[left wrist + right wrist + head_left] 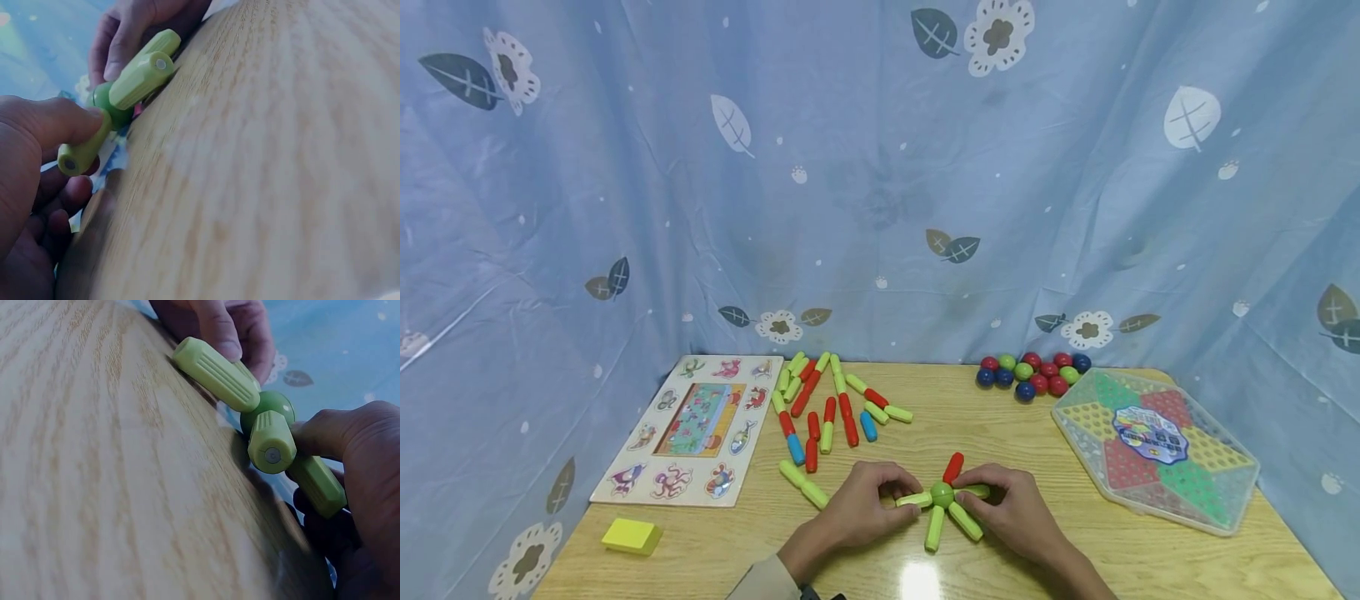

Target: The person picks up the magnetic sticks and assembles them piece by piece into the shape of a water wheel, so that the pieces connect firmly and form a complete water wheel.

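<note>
A green ball [942,495] lies at the front middle of the table with short magnetic rods fanned around it. My left hand [867,507] pinches the yellow-green rod [913,500] on the ball's left between thumb and fingers. On the other side, my right hand [1017,512] pinches another yellow-green rod [319,484], its thumb close against the ball. Two more yellow-green rods, one straight [934,530] and one slanted [966,522], point toward me. A red rod [953,468] sticks out at the back. Both wrist views show round magnets in rod ends.
Several red, yellow-green and blue rods [846,408] are scattered at the back left, one joined pair [803,483] near my left hand. Colored balls [1024,390] cluster at the back right. A puzzle board [617,458], yellow block [631,536] and checkers box [1157,450] flank the work.
</note>
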{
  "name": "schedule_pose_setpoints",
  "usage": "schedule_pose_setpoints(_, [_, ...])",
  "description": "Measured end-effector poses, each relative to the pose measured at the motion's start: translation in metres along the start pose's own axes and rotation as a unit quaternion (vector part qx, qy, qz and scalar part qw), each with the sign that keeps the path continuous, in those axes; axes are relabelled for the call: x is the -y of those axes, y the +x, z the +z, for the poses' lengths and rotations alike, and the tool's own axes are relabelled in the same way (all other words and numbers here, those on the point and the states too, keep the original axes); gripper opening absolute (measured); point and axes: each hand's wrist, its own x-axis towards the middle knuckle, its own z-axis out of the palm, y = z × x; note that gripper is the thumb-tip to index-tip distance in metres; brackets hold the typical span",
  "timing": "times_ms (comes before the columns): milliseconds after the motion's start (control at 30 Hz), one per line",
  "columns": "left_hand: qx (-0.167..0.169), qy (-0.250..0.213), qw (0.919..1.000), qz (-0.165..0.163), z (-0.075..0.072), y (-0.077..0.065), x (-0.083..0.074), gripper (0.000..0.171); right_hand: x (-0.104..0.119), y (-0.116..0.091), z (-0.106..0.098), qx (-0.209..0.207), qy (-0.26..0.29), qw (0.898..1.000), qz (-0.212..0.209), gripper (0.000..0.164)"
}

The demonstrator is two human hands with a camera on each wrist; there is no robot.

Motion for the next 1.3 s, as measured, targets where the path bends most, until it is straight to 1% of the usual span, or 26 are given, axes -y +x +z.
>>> schedule_pose_setpoints(67, [0.008,-0.006,0.9999,-0.005,-0.002,0.000,0.000,0.018,-0.001,0.000,0.000,-0.002,0.001,1.000,0.001,0.013])
schedule_pose_setpoints(133, [0.018,-0.022,0.9995,-0.012,-0.006,-0.001,0.000,0.021,-0.002,0.000,0.001,-0.001,0.003,1.000,0.000,0.013])
schedule_pose_setpoints(233, [0.030,-0.066,0.9971,-0.024,-0.017,-0.002,0.002,0.026,-0.002,0.000,0.001,0.003,0.008,1.000,-0.003,0.013])
schedule_pose_setpoints(300, [0.031,-0.099,0.9942,-0.030,-0.027,-0.003,0.003,0.030,-0.003,0.000,0.001,0.004,0.009,1.000,-0.005,0.013])
schedule_pose_setpoints(400, [0.020,-0.137,0.9897,-0.036,-0.043,-0.003,0.004,0.031,-0.003,0.000,0.001,0.006,0.011,1.000,-0.007,0.012])
schedule_pose_setpoints(500, [-0.005,-0.151,0.9881,-0.028,-0.060,-0.001,0.006,0.032,-0.004,0.000,0.001,0.008,0.013,1.000,-0.009,0.012])
schedule_pose_setpoints(567, [-0.023,-0.146,0.9889,-0.014,-0.069,0.002,0.009,0.033,-0.004,0.000,0.001,0.010,0.016,1.000,-0.009,0.012])
schedule_pose_setpoints(633, [-0.039,-0.127,0.9911,-0.003,-0.077,0.005,0.012,0.034,-0.004,0.000,0.001,0.012,0.021,1.000,-0.012,0.012])
schedule_pose_setpoints(700, [-0.054,-0.091,0.9943,0.001,-0.082,0.009,0.016,0.034,-0.004,0.000,0.001,0.014,0.026,0.999,-0.014,0.012])
schedule_pose_setpoints(767, [-0.061,-0.032,0.9976,-0.002,-0.084,0.013,0.020,0.035,-0.005,0.000,0.001,0.015,0.027,0.999,-0.018,0.012])
schedule_pose_setpoints(833, [-0.062,0.045,0.9970,-0.003,-0.083,0.018,0.023,0.035,-0.006,-0.001,0.001,0.014,0.027,0.999,-0.022,0.013])
schedule_pose_setpoints(867, [-0.060,0.085,0.9946,-0.001,-0.082,0.020,0.024,0.035,-0.006,-0.001,0.001,0.013,0.026,0.999,-0.024,0.013])
schedule_pose_setpoints(933, [-0.052,0.159,0.9858,0.008,-0.078,0.025,0.025,0.035,-0.007,0.000,0.001,0.011,0.025,0.999,-0.027,0.013])
schedule_pose_setpoints(967, [-0.047,0.190,0.9805,0.015,-0.076,0.027,0.025,0.034,-0.007,0.000,0.001,0.010,0.026,0.999,-0.027,0.013])
schedule_pose_setpoints(1033, [-0.032,0.234,0.9712,0.033,-0.072,0.031,0.023,0.032,-0.007,0.000,0.001,0.010,0.026,0.999,-0.029,0.013])
schedule_pose_setpoints(1100, [-0.018,0.257,0.9649,0.050,-0.068,0.034,0.022,0.025,-0.007,0.001,0.000,0.009,0.026,0.999,-0.028,0.014])
schedule_pose_setpoints(1200, [-0.005,0.274,0.9596,0.065,-0.062,0.035,0.018,0.019,-0.006,0.001,-0.001,0.011,0.024,0.999,-0.025,0.013])
schedule_pose_setpoints(1233, [-0.003,0.272,0.9601,0.065,-0.059,0.035,0.017,0.017,-0.006,0.001,-0.001,0.011,0.024,0.999,-0.022,0.013])
schedule_pose_setpoints(1300, [-0.003,0.250,0.9658,0.067,-0.052,0.034,0.014,0.018,-0.006,0.001,-0.002,0.014,0.024,0.999,-0.020,0.013])
